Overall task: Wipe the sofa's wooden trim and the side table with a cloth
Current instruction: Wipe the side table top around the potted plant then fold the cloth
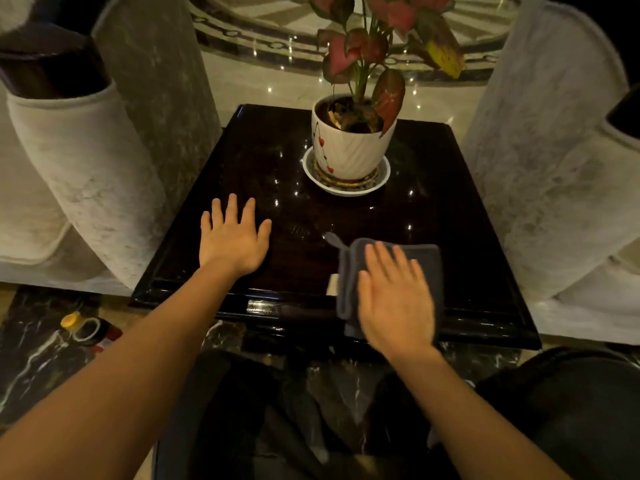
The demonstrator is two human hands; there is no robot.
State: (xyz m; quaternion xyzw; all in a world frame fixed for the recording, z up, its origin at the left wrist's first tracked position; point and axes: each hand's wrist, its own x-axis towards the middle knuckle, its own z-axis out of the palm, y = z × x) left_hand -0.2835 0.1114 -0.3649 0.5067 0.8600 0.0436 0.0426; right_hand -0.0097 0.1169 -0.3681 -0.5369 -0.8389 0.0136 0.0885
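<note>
Right hand point(394, 299) flat, fingers spread, pressing folded grey cloth point(349, 271) with blank white tag, left hand point(233, 237) open-palmed on glossy dark wooden side table point(311, 220), marble floor point(242, 81)

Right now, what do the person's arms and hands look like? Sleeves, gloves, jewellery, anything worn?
Both forearms are bare up to the frame edge: no sleeve shows. The left hand and right hand are bare too, with no gloves, and no rings, watch or wristband visible. The right hand is slightly motion-blurred, so small details there are uncertain. No markings or bandages show on either arm.
</note>
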